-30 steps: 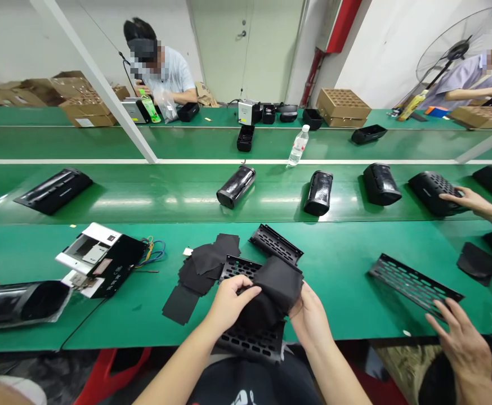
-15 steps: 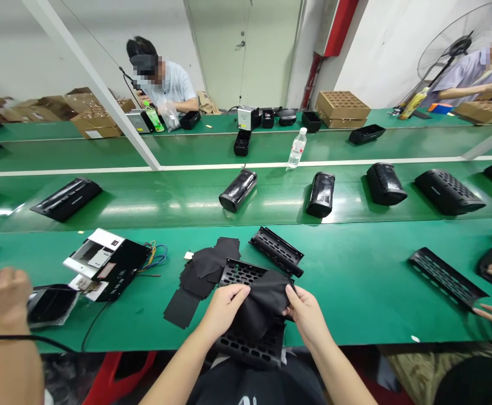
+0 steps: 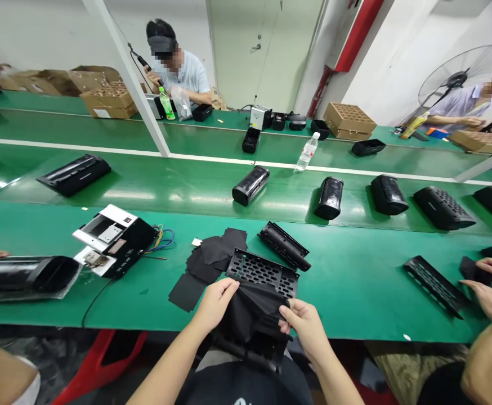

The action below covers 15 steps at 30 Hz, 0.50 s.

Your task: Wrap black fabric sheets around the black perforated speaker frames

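A piece of thin black cloth (image 3: 252, 312) is stretched between my hands. My left hand (image 3: 214, 301) pinches its left upper corner, and my right hand (image 3: 299, 320) pinches the right edge. Beneath the cloth lies a black perforated plastic panel (image 3: 267, 273); its far part with rows of slots shows, while the cloth hides much of the near part. A pile of black cloth pieces (image 3: 199, 267) lies to the left of the panel. Behind it rests a second slotted black panel (image 3: 283, 246), curved and set at an angle.
A white and black device (image 3: 115, 239) with wires stands left, beside a long black housing (image 3: 26, 275) touched by a co-worker's hand. Black speaker-like housings (image 3: 330, 198) sit on the green belt. At right, another co-worker's hands (image 3: 488, 287) hold black material near a slotted panel (image 3: 434, 286).
My hands have moved down and toward me with the cloth, uncovering more of the panel's far part. At left, the co-worker's arm has shifted and a long housing now lies there.
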Tool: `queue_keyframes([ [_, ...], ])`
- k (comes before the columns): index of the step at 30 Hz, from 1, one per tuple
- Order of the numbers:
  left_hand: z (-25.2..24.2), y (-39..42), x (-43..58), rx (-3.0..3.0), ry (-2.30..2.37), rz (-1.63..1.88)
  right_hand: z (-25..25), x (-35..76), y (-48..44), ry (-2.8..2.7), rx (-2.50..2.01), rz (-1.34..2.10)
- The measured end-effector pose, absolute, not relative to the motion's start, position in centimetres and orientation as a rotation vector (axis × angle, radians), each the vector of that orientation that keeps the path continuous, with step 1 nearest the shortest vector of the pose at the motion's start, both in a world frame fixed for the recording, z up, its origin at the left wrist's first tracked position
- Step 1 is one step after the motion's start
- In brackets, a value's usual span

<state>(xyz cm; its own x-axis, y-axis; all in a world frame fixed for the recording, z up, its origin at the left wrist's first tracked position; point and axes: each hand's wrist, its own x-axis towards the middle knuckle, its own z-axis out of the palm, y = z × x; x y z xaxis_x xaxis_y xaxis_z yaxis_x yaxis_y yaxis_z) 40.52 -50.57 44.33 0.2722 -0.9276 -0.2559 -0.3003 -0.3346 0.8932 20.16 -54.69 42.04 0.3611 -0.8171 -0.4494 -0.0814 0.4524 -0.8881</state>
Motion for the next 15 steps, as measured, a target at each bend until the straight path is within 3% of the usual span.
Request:
queue_keyframes([
  [7,38.7,-51.1,38.0,1.781,-0.851,-0.834,37.9,21.3,-53.5,1.296,-1.239,-0.812],
  [15,37.9,-52.0,38.1,1.754,-0.733,-0.833,37.0,21.0,-54.1,1.286,-1.225,-0.862],
])
